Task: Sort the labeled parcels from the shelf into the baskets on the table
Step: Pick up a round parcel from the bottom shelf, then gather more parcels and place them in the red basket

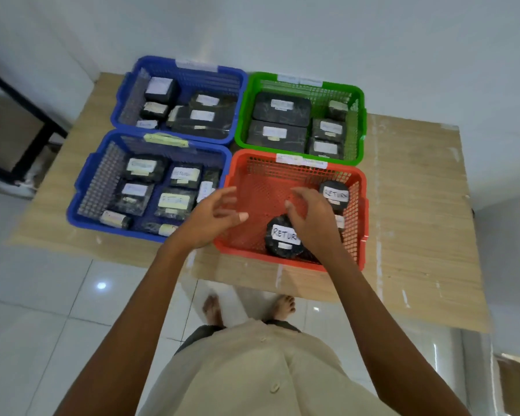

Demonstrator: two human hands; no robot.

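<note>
Right hand (309, 219) above red basket (261, 187), half-hiding one parcel (340, 221), basket labels (301, 161) unreadable

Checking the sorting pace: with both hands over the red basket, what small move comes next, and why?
Probably draw both hands back and go for another parcel. The left hand and right hand hover open, holding nothing, above the red basket, where the round RETURN parcel already lies.

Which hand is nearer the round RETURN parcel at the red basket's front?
Right. The right hand overlaps the RETURN parcel on its right; the left hand is off to its left.
</note>
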